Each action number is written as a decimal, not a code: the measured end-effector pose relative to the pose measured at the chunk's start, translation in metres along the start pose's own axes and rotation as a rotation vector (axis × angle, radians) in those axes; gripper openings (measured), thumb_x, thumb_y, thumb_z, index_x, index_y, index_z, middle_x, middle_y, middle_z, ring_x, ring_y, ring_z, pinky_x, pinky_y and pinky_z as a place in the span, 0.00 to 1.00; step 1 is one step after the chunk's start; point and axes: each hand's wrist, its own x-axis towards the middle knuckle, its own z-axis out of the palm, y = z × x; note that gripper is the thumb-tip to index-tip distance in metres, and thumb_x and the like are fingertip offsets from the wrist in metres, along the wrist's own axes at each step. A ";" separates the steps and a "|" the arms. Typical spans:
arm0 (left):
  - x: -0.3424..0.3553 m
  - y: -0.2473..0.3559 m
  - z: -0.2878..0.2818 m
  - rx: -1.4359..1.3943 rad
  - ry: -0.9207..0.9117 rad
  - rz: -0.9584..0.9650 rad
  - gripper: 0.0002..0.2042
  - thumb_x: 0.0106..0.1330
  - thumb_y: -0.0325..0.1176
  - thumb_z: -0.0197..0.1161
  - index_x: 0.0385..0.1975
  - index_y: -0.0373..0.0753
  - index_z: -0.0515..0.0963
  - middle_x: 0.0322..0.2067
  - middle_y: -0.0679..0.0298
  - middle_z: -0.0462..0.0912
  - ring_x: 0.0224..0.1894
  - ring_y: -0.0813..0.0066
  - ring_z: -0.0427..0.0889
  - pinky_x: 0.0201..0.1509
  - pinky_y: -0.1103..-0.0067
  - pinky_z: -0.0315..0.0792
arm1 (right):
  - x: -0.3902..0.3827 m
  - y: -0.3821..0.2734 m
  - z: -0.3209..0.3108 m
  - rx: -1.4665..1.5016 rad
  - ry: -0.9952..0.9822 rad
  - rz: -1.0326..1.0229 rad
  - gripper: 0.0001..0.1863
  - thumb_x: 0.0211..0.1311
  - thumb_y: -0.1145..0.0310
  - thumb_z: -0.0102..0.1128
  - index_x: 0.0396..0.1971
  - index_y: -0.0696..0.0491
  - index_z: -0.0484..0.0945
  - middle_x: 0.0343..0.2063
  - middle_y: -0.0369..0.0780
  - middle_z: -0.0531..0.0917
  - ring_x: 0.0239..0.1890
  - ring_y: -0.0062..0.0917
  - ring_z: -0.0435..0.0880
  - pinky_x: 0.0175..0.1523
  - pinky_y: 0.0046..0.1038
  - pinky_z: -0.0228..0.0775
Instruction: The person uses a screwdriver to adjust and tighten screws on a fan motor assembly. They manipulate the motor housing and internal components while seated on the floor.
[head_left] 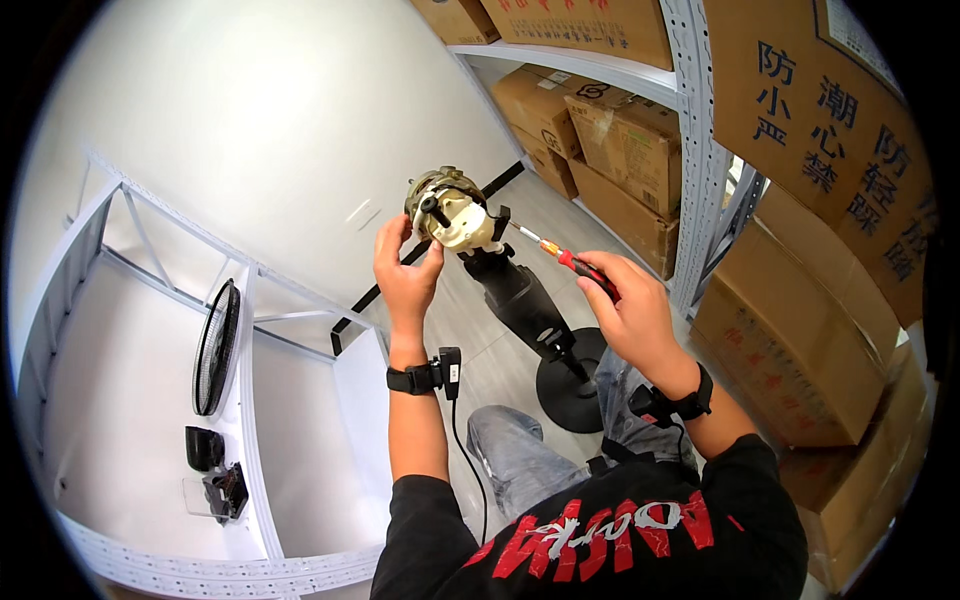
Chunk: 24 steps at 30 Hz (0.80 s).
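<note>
Two hands are at work on the bare head of a standing fan. The fan head (458, 222) sits on top of its dark column (528, 308), out in front of the person, and the round base (570, 395) rests on the floor by the legs. The left hand (408, 280) is partly curled, thumb in front and fingers at the rim, steadying the fan head. The right hand (632, 312) is closed around a screwdriver (574, 260), its shaft directed at a black bracket (502, 222) on the side of the head; whether the tip is seated cannot be told.

Progress, as judged: opening-up appears well advanced, with no blade or guard on the head and the inner housing exposed. A mesh guard (216, 350), a curved cover (204, 449) and a small dark part (228, 492) lie on the white shelf (254, 440). The fastening at the bracket appears outstanding; whether it is being loosened or tightened is not evident.

Materials: cream moulded plastic, rounded and ribbed, with a black knob at centre; smooth dark plastic column; flat disc base; fine black mesh in a hoop; red-and-black screwdriver handle, bright metal shaft.
</note>
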 end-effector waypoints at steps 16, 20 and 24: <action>0.000 -0.019 -0.024 -0.472 -0.199 -0.357 0.26 0.63 0.34 0.70 0.60 0.33 0.72 0.51 0.64 0.80 0.52 0.74 0.79 0.61 0.76 0.71 | -0.010 -0.003 0.012 0.133 -0.039 -0.037 0.13 0.61 0.70 0.65 0.45 0.53 0.81 0.27 0.41 0.81 0.23 0.37 0.79 0.28 0.33 0.69; -0.003 -0.012 -0.023 -0.502 -0.190 -0.381 0.27 0.63 0.32 0.70 0.61 0.35 0.69 0.50 0.64 0.79 0.52 0.75 0.78 0.60 0.77 0.72 | -0.014 -0.011 0.007 0.085 -0.153 -0.099 0.12 0.61 0.70 0.65 0.45 0.53 0.81 0.26 0.41 0.80 0.23 0.37 0.78 0.27 0.34 0.68; -0.006 -0.005 -0.026 -0.537 -0.156 -0.425 0.28 0.63 0.27 0.68 0.63 0.36 0.65 0.53 0.62 0.76 0.54 0.74 0.77 0.61 0.75 0.72 | -0.013 -0.007 0.017 -0.007 -0.105 -0.072 0.12 0.61 0.69 0.65 0.44 0.52 0.81 0.26 0.41 0.80 0.24 0.39 0.79 0.28 0.35 0.68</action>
